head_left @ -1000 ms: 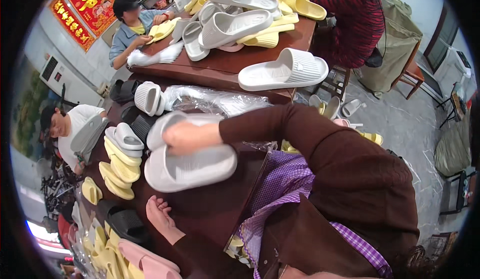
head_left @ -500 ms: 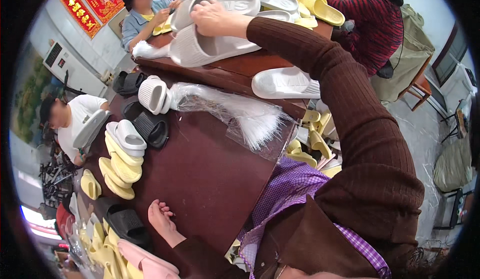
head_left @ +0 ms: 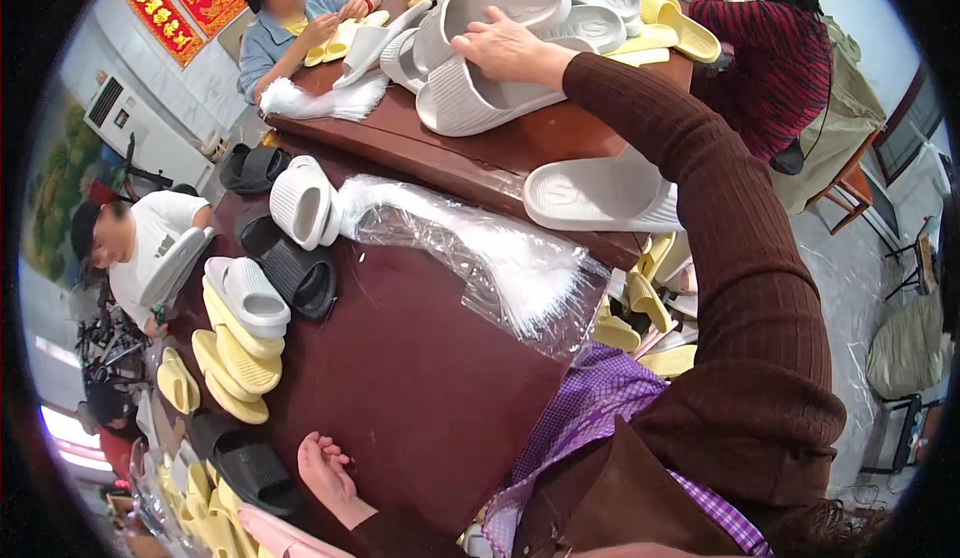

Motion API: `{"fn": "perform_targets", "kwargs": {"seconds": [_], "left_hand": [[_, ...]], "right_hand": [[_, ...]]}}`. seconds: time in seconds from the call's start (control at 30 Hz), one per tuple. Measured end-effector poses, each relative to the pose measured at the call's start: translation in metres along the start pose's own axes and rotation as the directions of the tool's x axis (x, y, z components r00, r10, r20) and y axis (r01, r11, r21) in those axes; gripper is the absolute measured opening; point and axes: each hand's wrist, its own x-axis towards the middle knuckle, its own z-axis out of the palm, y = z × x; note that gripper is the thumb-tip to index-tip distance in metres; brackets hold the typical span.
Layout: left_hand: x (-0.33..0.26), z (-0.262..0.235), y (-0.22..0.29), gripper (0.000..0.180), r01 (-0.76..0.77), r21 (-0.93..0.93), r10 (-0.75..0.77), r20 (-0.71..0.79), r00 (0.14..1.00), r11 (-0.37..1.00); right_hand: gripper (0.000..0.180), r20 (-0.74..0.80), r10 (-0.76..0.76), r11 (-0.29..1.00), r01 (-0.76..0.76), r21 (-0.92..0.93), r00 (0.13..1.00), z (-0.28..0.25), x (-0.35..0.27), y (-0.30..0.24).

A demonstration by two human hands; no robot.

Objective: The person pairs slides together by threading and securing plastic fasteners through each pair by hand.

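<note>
My right hand (head_left: 500, 48) reaches far forward and grips a pale grey ribbed slipper (head_left: 470, 103) that lies on the pile of grey and yellow slippers (head_left: 560, 8) on the far table (head_left: 420, 148). Its brown sleeve runs back across the right of the view. At the near edge of the dark brown table (head_left: 400, 388), my left hand (head_left: 325, 470) rests with loose fingers and holds nothing. Between the two hands lies a stack of clear plastic bags (head_left: 500, 258).
One white slipper (head_left: 590, 193) lies at the far table's edge. Left on the near table are an upright grey slipper (head_left: 300, 201), black slippers (head_left: 290, 270) and stacked grey and yellow ones (head_left: 240, 338). People work at the top (head_left: 290, 18), right (head_left: 780, 58) and left (head_left: 140, 248).
My right hand carried the grey slipper from the near table up onto the far pile and has set it down there. The left hand has stayed put.
</note>
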Motion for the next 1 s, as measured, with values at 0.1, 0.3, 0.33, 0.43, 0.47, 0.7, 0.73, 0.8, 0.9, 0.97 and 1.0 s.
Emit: {"fn": "perform_targets", "kwargs": {"seconds": [0.1, 0.3, 0.33, 0.43, 0.47, 0.7, 0.73, 0.8, 0.9, 0.97, 1.0], "left_hand": [[0.0, -0.003, -0.002, 0.02, 0.008, -0.019, -0.008, -0.014, 1.0, 1.0], [0.0, -0.006, -0.007, 0.023, -0.071, -0.006, 0.07, -0.094, 0.993, 0.997], [0.0, -0.002, -0.007, 0.023, -0.067, -0.003, 0.066, -0.101, 0.993, 0.998], [-0.004, 0.011, -0.004, 0.023, -0.074, 0.12, 0.096, -0.189, 0.977, 0.99], [-0.004, 0.014, -0.005, 0.023, -0.071, 0.12, 0.094, -0.201, 0.975, 0.99], [-0.008, 0.017, -0.008, 0.021, -0.129, 0.236, 0.195, -0.285, 0.939, 0.963], [-0.016, 0.019, -0.002, 0.019, -0.143, 0.255, 0.207, -0.243, 0.948, 0.956], [-0.022, 0.032, 0.002, 0.014, -0.134, 0.241, 0.202, -0.285, 0.937, 0.961], [-0.01, 0.046, 0.005, 0.018, -0.038, 0.14, 0.079, -0.299, 0.951, 0.989], [-0.01, 0.048, 0.005, 0.017, -0.117, 0.156, 0.158, -0.284, 0.946, 0.981], [-0.006, 0.044, 0.003, 0.019, -0.166, 0.187, 0.209, -0.245, 0.947, 0.968]], "right_hand": [[0.017, -0.083, -0.037, 0.997, 0.043, 0.067, 0.996, 0.018, -0.005, 0.02], [0.018, -0.135, -0.046, 0.995, 0.057, 0.077, 0.99, 0.046, -0.005, 0.057], [0.018, -0.159, -0.051, 0.996, 0.062, 0.067, 0.986, 0.052, -0.005, 0.065], [0.02, -0.173, -0.053, 0.995, 0.066, 0.072, 0.983, 0.069, -0.009, 0.085], [0.023, -0.164, -0.047, 0.995, 0.061, 0.082, 0.985, 0.073, -0.01, 0.091], [0.015, -0.28, -0.13, 0.985, 0.155, 0.07, 0.951, 0.079, -0.001, 0.115], [0.015, -0.327, -0.141, 0.984, 0.169, 0.06, 0.934, 0.092, 0.007, 0.112], [0.014, -0.239, 0.008, 0.991, 0.024, 0.129, 0.971, 0.113, 0.01, 0.117], [0.045, -0.177, 0.022, 0.998, -0.012, 0.06, 0.984, 0.145, -0.003, 0.16], [0.051, -0.074, 0.042, 0.995, -0.035, 0.09, 0.996, 0.144, -0.003, 0.17], [0.049, -0.074, 0.081, 0.994, -0.075, 0.08, 0.994, 0.149, -0.005, 0.177]]}}
